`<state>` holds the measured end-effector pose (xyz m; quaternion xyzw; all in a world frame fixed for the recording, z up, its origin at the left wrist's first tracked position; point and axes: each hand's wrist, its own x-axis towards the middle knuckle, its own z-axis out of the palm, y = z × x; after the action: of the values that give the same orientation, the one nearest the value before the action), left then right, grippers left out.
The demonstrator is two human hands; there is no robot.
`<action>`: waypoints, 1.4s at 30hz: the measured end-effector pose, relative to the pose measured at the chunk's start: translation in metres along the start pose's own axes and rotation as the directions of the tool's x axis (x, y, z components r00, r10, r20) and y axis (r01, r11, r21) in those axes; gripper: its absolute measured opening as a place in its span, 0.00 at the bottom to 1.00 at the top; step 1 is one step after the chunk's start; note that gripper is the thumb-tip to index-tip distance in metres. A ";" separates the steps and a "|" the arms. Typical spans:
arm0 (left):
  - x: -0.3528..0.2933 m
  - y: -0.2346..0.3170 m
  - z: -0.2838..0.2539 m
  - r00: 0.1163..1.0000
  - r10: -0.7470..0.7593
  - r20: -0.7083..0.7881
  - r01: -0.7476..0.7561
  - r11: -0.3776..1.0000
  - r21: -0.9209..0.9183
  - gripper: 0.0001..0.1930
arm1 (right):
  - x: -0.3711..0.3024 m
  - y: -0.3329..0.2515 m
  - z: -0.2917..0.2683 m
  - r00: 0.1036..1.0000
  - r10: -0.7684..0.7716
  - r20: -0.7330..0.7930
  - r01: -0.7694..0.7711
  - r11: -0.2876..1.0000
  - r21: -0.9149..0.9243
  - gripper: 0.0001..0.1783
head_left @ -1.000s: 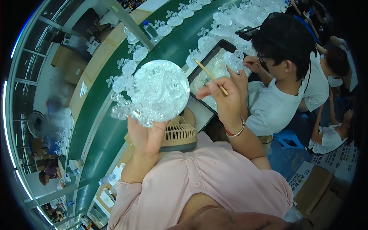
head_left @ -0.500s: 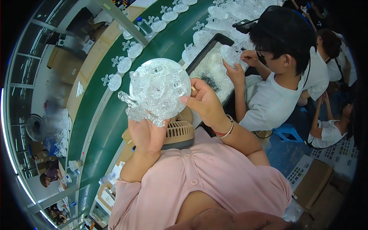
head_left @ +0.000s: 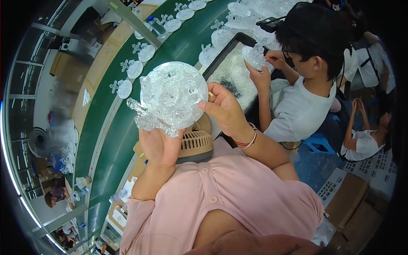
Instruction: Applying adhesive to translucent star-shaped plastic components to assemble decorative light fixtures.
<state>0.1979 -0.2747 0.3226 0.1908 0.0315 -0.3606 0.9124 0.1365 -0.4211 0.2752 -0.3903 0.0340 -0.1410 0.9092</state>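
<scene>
The clear disc (head_left: 176, 91) sits just beyond the left hand (head_left: 159, 146), which holds it from below; the right hand (head_left: 225, 108), closed around a yellow stick (head_left: 211, 94), now meets its rim, apart a second ago.

Factory workshop: workers (head_left: 304, 100) along a green bench (head_left: 100, 106)

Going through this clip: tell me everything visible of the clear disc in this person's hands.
The disc is round, colourless and shiny, glass or plastic by its look. Raised clear shapes crowd its face, inside a smooth pale rim; a knobbly clear ornament juts out at the lower left. It is held up, face toward the camera. The left hand is beneath its lower edge, fingers hidden; the right hand is at its right edge.
</scene>
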 end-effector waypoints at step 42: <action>0.003 -0.006 -0.001 0.999 -0.002 -0.054 0.002 1.000 -0.007 0.25 | -0.005 0.008 -0.005 0.999 -0.018 -0.030 0.018 1.000 0.001 0.19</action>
<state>0.1957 -0.2801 0.3188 0.1975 0.0576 -0.3560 0.9116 0.1329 -0.4179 0.2663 -0.3878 0.0440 -0.1551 0.9075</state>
